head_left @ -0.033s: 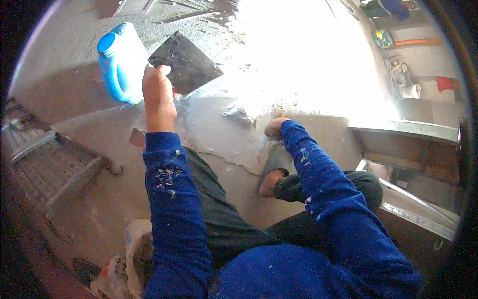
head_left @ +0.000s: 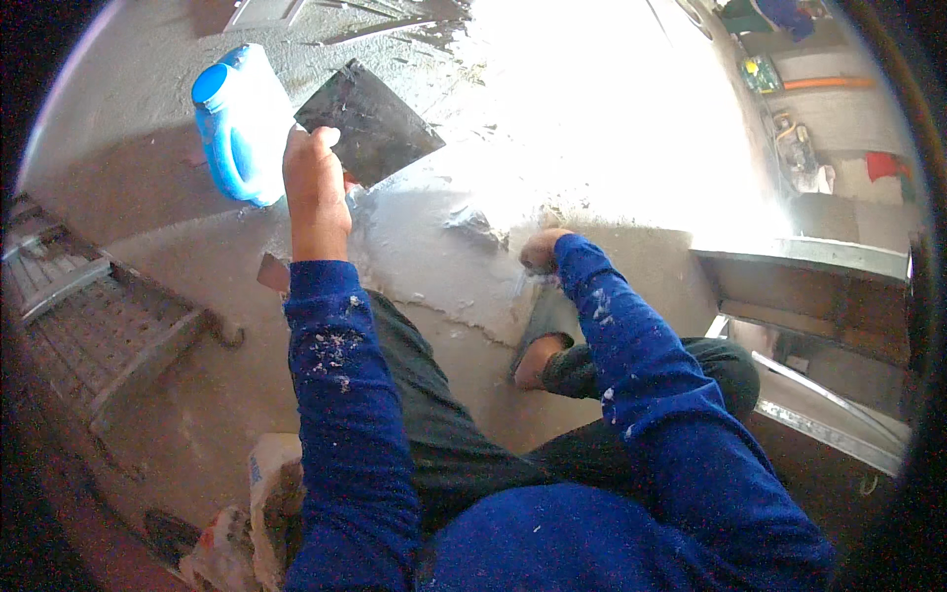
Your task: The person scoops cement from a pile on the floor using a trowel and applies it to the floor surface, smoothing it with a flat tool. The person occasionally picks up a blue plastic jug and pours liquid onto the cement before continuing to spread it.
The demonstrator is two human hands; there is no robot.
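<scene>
My left hand (head_left: 318,183) is closed on the near-left edge of a dark, smeared square plate (head_left: 375,126), its thumb lying on top. The plate is tilted above the floor. My right hand (head_left: 543,252) is curled closed, low over the floor by my shod foot; what its fingers hold, if anything, I cannot make out. Left of that hand lies a pale, wet-looking lump (head_left: 475,225) on a spread layer of grey material (head_left: 424,259). Close beside my left hand stands a blue-and-white jug (head_left: 232,133) with a handle. A small brown flat piece (head_left: 273,272) shows beside my left cuff.
A perforated metal step platform (head_left: 118,326) is at the left. Metal channel frames (head_left: 809,296) stand at the right. An opened bag (head_left: 274,503) sits at lower left. Strong glare whitens the floor ahead. Tools and a red cloth (head_left: 883,166) lie at far right.
My right hand has shifted very slightly left. My left hand and the dark plate are almost still.
</scene>
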